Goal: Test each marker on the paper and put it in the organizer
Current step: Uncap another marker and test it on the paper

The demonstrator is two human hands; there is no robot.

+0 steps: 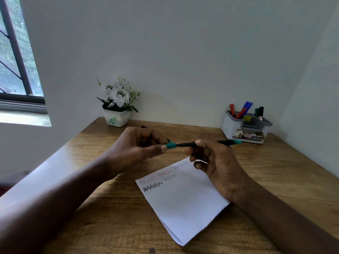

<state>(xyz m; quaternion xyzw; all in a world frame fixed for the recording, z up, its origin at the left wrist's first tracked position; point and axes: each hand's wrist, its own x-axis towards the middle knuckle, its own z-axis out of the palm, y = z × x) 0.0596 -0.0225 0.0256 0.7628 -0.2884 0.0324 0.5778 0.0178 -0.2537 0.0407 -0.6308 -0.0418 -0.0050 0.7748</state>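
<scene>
Two grips: your left hand [135,145] pinches the teal plastic cap [171,145], right hand [214,162] clasps the slim black marker [185,144]; keep them aligned.

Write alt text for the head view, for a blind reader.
The left hand pinches the teal cap of a marker while the right hand grips its barrel, above handwritten paper on a wooden table. A grey organizer of markers and a potted flower stand by the wall.

White flowers in a white pot [117,107] against the wall; wooden desk [113,208]; barred window [16,57] at left
</scene>
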